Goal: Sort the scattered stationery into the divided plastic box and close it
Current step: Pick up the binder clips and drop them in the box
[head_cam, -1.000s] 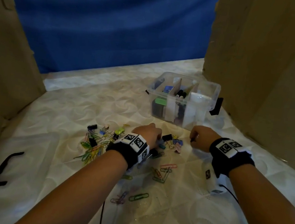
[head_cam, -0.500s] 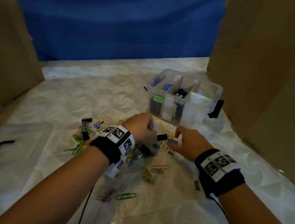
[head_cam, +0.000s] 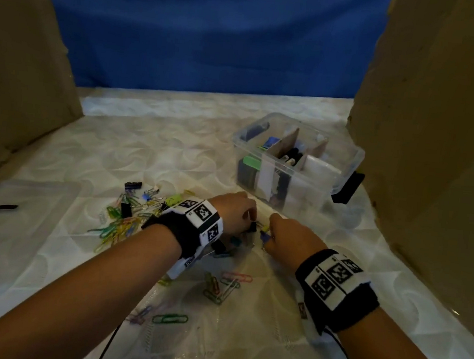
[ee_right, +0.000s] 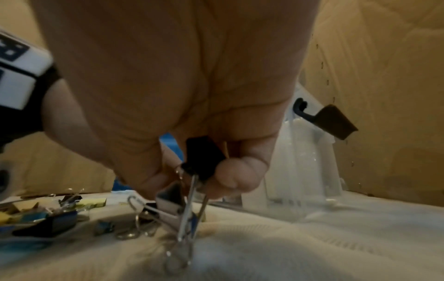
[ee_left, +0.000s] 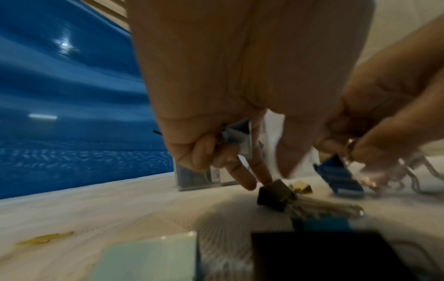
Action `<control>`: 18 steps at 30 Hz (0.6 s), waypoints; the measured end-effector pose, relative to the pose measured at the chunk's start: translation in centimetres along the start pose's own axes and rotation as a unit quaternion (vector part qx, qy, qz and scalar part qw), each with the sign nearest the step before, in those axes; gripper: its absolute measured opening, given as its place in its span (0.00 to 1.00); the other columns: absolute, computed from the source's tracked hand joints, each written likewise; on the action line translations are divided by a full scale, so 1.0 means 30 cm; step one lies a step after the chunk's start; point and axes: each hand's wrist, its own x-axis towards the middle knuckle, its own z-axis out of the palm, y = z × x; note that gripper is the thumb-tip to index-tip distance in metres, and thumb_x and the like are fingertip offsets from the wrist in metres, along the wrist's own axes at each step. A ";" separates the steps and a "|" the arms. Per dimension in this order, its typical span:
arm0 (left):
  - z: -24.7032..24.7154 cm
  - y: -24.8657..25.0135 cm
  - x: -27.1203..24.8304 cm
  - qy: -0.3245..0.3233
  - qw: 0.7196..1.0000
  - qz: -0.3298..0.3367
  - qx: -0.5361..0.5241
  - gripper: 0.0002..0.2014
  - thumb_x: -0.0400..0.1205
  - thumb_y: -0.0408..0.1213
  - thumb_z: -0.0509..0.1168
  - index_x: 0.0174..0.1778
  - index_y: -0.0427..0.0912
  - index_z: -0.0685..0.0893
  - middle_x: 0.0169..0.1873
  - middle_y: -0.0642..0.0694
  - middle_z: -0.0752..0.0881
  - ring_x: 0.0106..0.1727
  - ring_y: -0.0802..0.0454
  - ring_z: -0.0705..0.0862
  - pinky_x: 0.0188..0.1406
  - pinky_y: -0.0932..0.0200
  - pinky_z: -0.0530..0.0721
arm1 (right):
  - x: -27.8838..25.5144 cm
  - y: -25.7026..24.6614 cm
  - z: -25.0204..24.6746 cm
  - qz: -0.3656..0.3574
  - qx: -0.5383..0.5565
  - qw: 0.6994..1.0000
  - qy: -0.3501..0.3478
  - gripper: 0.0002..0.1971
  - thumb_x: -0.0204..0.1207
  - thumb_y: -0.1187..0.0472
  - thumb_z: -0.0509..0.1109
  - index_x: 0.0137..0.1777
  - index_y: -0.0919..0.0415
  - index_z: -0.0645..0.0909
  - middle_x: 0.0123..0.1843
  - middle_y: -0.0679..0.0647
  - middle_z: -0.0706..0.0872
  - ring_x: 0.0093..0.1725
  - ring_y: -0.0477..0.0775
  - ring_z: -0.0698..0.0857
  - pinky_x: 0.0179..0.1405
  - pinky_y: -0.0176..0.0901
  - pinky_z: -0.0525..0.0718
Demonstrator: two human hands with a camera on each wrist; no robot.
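The right hand (ee_right: 182, 95) pinches a black binder clip (ee_right: 203, 157); the left hand (ee_left: 240, 85) holds a blue clip (ee_left: 236, 135). The plastic box (head_cam: 345, 174) stands open near the mattress's right edge. Tangled wire handles could drag neighbouring clips along.
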 end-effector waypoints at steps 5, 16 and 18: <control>0.029 -0.002 0.001 0.007 1.000 -0.010 0.012 0.19 0.77 0.46 0.71 0.61 0.44 0.78 0.58 0.41 0.77 0.57 0.41 0.81 0.55 0.52 0.78 | 0.020 0.017 0.006 0.003 0.017 1.000 -0.023 0.12 0.83 0.57 0.59 0.61 0.63 0.72 0.61 0.61 0.81 0.56 0.62 0.82 0.44 0.45 0.69; 0.017 -0.007 -0.059 0.049 0.997 -0.044 -0.038 0.17 0.80 0.45 0.67 0.57 0.38 0.75 0.54 0.39 0.83 0.50 0.43 0.81 0.44 0.55 0.75 | -0.063 0.104 -0.221 -0.053 0.189 0.979 0.053 0.04 0.81 0.59 0.64 0.49 0.60 0.76 0.42 0.53 0.83 0.41 0.55 0.83 0.35 0.40 0.76; 0.003 -0.011 -0.091 0.070 0.995 -0.036 -0.069 0.15 0.81 0.43 0.66 0.57 0.39 0.75 0.54 0.39 0.84 0.50 0.42 0.82 0.46 0.53 0.78 | -0.076 0.119 -0.316 -0.072 0.217 0.964 0.134 0.06 0.82 0.60 0.64 0.54 0.61 0.78 0.42 0.51 0.83 0.40 0.51 0.82 0.36 0.40 0.78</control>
